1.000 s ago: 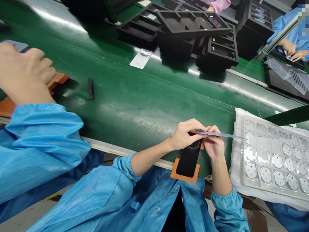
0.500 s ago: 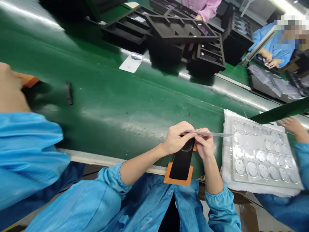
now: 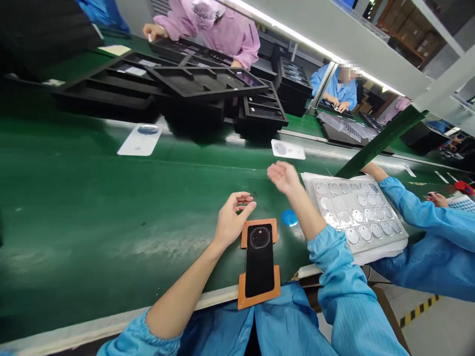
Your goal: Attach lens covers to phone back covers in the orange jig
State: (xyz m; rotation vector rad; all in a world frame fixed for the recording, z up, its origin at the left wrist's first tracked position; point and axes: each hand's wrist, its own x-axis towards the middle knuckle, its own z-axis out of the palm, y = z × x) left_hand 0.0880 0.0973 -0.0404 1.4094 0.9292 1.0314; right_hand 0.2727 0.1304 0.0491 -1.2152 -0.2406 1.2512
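Observation:
A black phone back panel (image 3: 260, 267) with an octagonal ring near its top lies in an orange fixture (image 3: 276, 289) at the bench's front edge. My left hand (image 3: 233, 217) is above the fixture's upper left corner, fingers loosely curved, thumb apart, holding nothing. Farther out, my right hand (image 3: 284, 176) is raised over the green surface with its fingers stretched and nothing in it; it is slightly blurred. Just beyond it lies a white phone-shaped sheet (image 3: 293, 150) with a round mark. A small blue disc (image 3: 289, 217) sits right of the fixture, beside my right forearm.
On the right, a clear tray (image 3: 345, 247) holds rows of round parts. Black compartment trays (image 3: 208, 84) are stacked at the back, near another white sheet (image 3: 139, 143). A green post (image 3: 382, 143) slants behind the clear tray. Co-workers sit across the bench and to my right.
My hands have parted and let go of the thin sheet. My right hand has moved forward, and a white sheet now lies beyond it. The view has swung right; the black panel is uncovered.

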